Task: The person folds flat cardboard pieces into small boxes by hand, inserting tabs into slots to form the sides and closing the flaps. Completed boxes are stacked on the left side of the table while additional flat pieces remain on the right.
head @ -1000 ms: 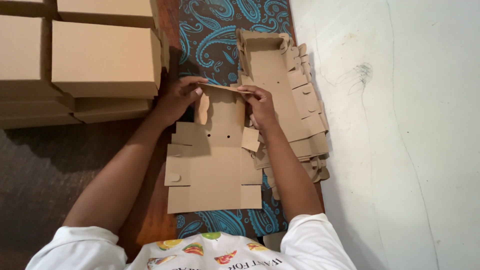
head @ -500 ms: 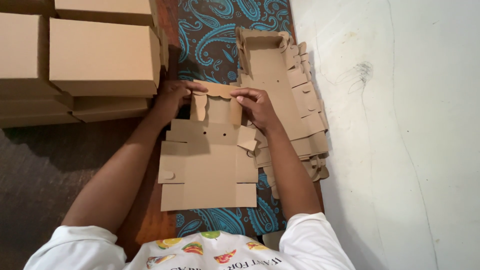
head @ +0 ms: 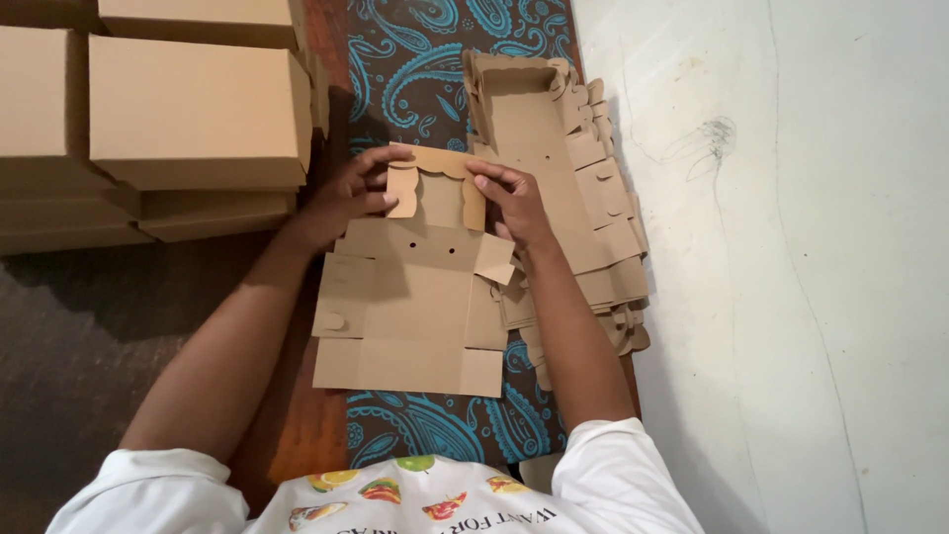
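Here, box blank (head: 415, 307) between left hand (head: 346, 193), right hand (head: 509, 198)

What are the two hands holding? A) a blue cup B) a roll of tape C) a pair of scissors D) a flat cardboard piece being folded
D: the left hand and right hand both grip the far flaps of the flat cardboard box blank lying on the patterned cloth.

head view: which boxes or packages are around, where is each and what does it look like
Flat box blank: centre, on the patterned cloth, plain brown cardboard; left hand and right hand fold its far flap.
Stack of blanks: right of it, brown.
Assembled boxes: upper left, brown, closed.
No labels or screens.
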